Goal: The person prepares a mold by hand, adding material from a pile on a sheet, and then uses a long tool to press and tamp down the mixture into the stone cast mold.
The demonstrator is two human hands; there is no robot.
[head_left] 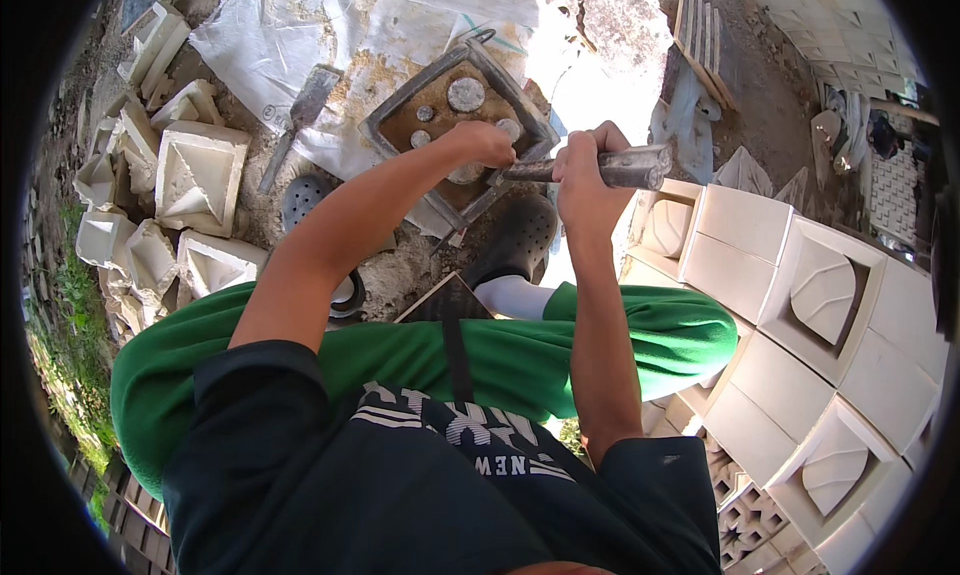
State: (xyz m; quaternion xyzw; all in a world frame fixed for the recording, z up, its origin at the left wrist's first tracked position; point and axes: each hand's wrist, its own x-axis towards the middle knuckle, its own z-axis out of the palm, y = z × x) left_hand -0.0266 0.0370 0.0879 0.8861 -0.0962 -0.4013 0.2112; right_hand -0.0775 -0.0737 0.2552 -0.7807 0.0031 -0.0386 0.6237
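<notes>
A square dark-rimmed mould (pixel 392 107) with brown sandy fill and several round grey discs lies in front of me. My left hand (pixel 486 145) is closed in a fist over the mould's right part; whatever its fingers hold is hidden. My right hand (pixel 588 180) is wrapped round a thick grey metal bar (pixel 638 167), just right of the mould. The bar lies nearly level, its thinner left end close to my left fist. A thin metal rod (pixel 462 227) slants down from the mould's near corner.
A dirty trowel (pixel 308 105) lies left of the mould on a white sheet (pixel 240 37). Pale cast blocks (pixel 200 178) are heaped at the left. Stacked cream blocks (pixel 745 225) form a wall close on my right. My shoes (pixel 515 237) stand by the mould. A wooden pallet (pixel 702 50) leans at the far right.
</notes>
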